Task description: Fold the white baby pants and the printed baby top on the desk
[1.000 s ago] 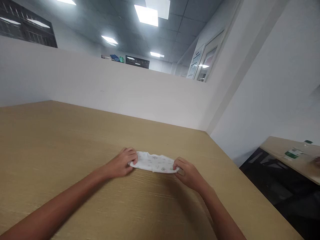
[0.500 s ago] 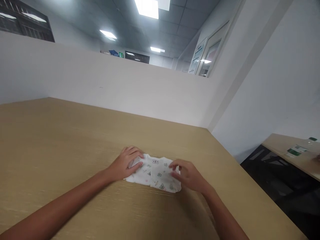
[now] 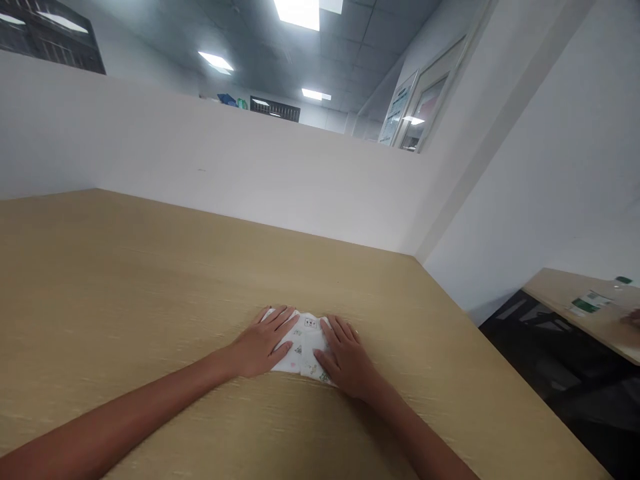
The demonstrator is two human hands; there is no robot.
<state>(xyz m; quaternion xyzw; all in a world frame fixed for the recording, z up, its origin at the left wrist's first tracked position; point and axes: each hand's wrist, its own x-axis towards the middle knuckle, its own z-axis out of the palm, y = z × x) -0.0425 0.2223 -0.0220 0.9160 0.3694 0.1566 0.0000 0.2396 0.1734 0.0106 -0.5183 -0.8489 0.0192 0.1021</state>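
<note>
A small white cloth [image 3: 303, 341] with tiny printed figures lies folded on the light wooden table [image 3: 150, 280]. My left hand [image 3: 265, 341] rests flat on its left half, fingers stretched out. On the right half my right hand [image 3: 344, 357] presses down the same way, fingers straight. The two hands almost touch, and only a narrow strip of cloth shows between them.
A white partition wall [image 3: 225, 180] runs along the table's far edge and meets another wall at the right corner. To the right, past a dark gap, a second table [image 3: 565, 303] carries a plastic bottle [image 3: 597, 297], with another person's fingertips [image 3: 631, 319] at the frame edge.
A second ago both hands pinched the ends of the folded cloth. They let go, the cloth settled flat, and both palms now lie on it, closer together.
</note>
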